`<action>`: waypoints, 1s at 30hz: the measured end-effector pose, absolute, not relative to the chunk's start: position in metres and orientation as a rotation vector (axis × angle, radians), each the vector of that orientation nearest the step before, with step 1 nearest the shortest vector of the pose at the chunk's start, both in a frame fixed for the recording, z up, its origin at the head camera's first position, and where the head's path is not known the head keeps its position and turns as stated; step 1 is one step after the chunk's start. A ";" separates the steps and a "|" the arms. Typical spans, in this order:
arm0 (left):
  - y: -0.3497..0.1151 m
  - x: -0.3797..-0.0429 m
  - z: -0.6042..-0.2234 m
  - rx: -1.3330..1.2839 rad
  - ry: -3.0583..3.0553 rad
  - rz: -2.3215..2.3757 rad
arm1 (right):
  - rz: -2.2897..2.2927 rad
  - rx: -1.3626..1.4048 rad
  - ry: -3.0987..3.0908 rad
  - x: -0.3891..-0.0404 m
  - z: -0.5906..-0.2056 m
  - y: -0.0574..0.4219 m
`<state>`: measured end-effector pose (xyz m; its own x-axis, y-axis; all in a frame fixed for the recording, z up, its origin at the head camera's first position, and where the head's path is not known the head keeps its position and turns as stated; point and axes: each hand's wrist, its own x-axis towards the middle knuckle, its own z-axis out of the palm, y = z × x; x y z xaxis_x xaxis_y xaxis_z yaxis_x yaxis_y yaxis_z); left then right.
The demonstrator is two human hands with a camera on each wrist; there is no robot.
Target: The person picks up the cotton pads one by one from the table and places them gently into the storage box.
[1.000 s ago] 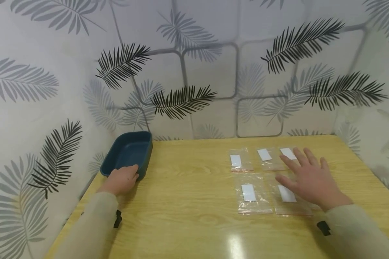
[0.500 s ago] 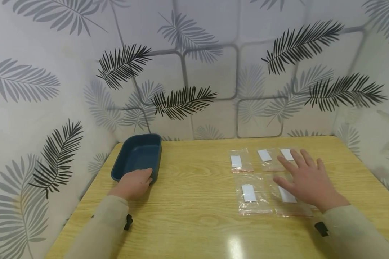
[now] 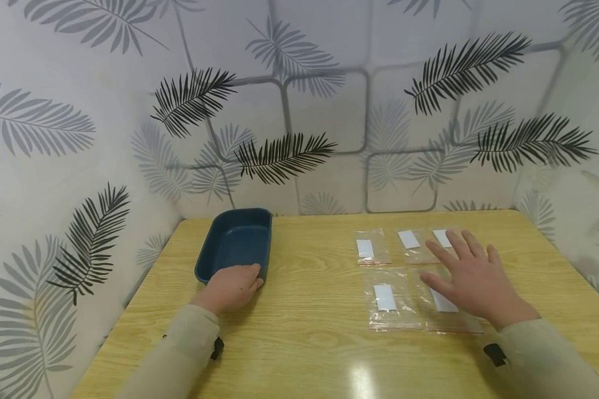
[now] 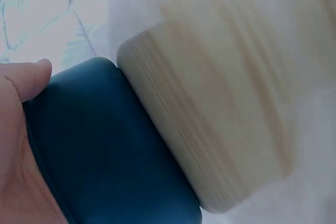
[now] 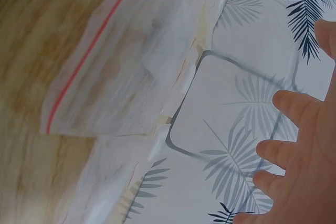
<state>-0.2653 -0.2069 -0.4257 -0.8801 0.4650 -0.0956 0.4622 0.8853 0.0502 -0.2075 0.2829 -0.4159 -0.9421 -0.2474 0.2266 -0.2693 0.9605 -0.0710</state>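
A dark blue rectangular plastic tray (image 3: pixel 239 246) sits on the left part of the table. My left hand (image 3: pixel 232 287) grips its near edge by the right corner; in the left wrist view the thumb lies over the rim of the tray (image 4: pixel 110 145). Several clear zip bags (image 3: pixel 393 320) lie in two rows on the right, with white rectangles showing in them. Fingers spread, my right hand (image 3: pixel 479 282) is over the bags at the right and partly hides them. In the right wrist view, a bag with a red seal line (image 5: pixel 126 77) lies beyond its spread fingers.
The wooden table (image 3: pixel 309 310) has a leaf-patterned wall (image 3: pixel 329 122) at its back and more such wall at both sides. Bare tabletop lies between the tray and the bags.
My left hand has drawn the blue tray to the right along the table, away from the left wall. The right hand has stayed almost in place over the bags.
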 end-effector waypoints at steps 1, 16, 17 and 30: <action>-0.202 -0.264 -0.426 0.743 2.945 0.048 | 0.153 0.385 -2.899 -0.207 -0.415 0.282; -0.133 -0.238 -0.425 0.960 2.867 0.126 | 0.145 0.415 -2.872 -0.203 -0.412 0.277; -0.128 -0.236 -0.426 0.969 2.866 0.124 | 0.143 0.414 -2.875 -0.204 -0.412 0.277; -0.076 -0.217 -0.427 1.035 2.852 0.092 | 0.175 0.421 -2.923 -0.203 -0.411 0.269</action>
<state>-0.2165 -0.0759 -0.4269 -0.7627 0.6419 -0.0789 0.6355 0.7665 0.0927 -0.2033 0.2694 -0.4114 -0.9431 -0.2684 0.1963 -0.2898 0.9529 -0.0898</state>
